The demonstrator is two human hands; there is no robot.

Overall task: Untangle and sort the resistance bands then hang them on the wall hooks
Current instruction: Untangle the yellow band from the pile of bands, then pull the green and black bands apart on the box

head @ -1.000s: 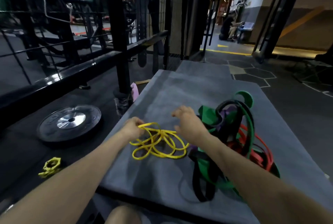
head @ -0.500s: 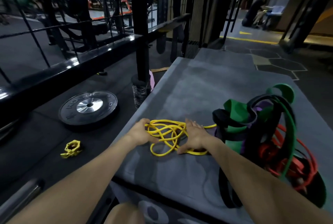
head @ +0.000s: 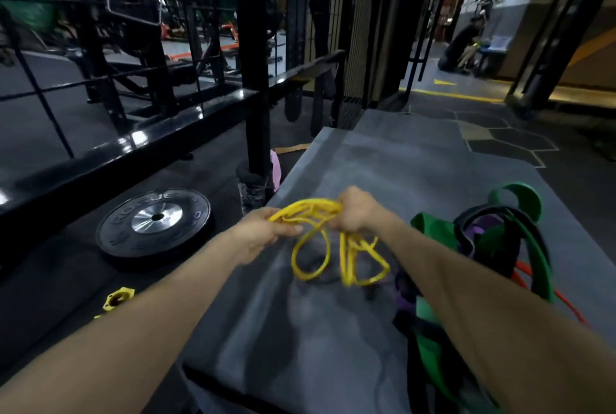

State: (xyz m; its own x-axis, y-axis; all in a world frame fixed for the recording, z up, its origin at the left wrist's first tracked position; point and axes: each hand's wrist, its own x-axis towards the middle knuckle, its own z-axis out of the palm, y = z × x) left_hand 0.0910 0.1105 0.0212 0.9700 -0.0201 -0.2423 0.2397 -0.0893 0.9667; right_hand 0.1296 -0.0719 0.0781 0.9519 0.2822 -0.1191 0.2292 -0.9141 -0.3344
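Yellow band (head: pixel 333 240) gripped by both hands.

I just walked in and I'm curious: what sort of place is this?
Most likely a gym. A black weight plate lies on the floor, black steel rack frames stand behind it, and resistance bands sit on a grey mat.

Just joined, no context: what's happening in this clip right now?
A person is sorting resistance bands on a grey mat. Both hands grip the yellow band: the left hand and right hand hold its bunched top, and its tangled loops hang down to the mat. The pile of green, black, purple and red bands lies untouched on the mat by the right arm. Nothing is hung yet; no wall hooks are clearly in view. A black weight plate lies on the floor to the left.
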